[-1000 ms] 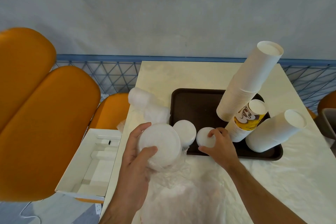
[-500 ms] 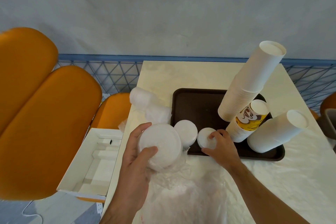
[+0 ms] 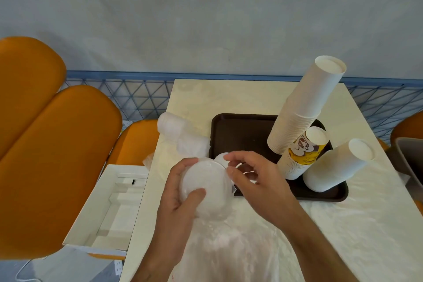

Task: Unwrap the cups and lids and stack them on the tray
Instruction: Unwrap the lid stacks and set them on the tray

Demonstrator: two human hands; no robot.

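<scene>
My left hand (image 3: 177,204) grips a stack of white lids (image 3: 204,179) that still sits in its clear plastic wrap (image 3: 219,249), held over the table's near edge. My right hand (image 3: 256,181) has come beside it, thumb and fingers at the stack's right rim. A lid stack on the brown tray (image 3: 242,133) shows only as a sliver (image 3: 220,158) behind my fingers. Three stacks of paper cups lean on the tray's right side: a tall white one (image 3: 304,107), a yellow printed one (image 3: 302,153) and a short white one (image 3: 336,167).
Another wrapped sleeve of lids (image 3: 180,133) lies at the table's left edge beside the tray. An open white cardboard box (image 3: 109,208) sits on an orange seat (image 3: 52,162) to the left. Loose plastic wrap covers the near table. A blue mesh rail (image 3: 128,96) runs behind.
My right hand left the small lid stack on the tray and moved left to the wrapped lids in my left hand. The left hand lifted the stack slightly.
</scene>
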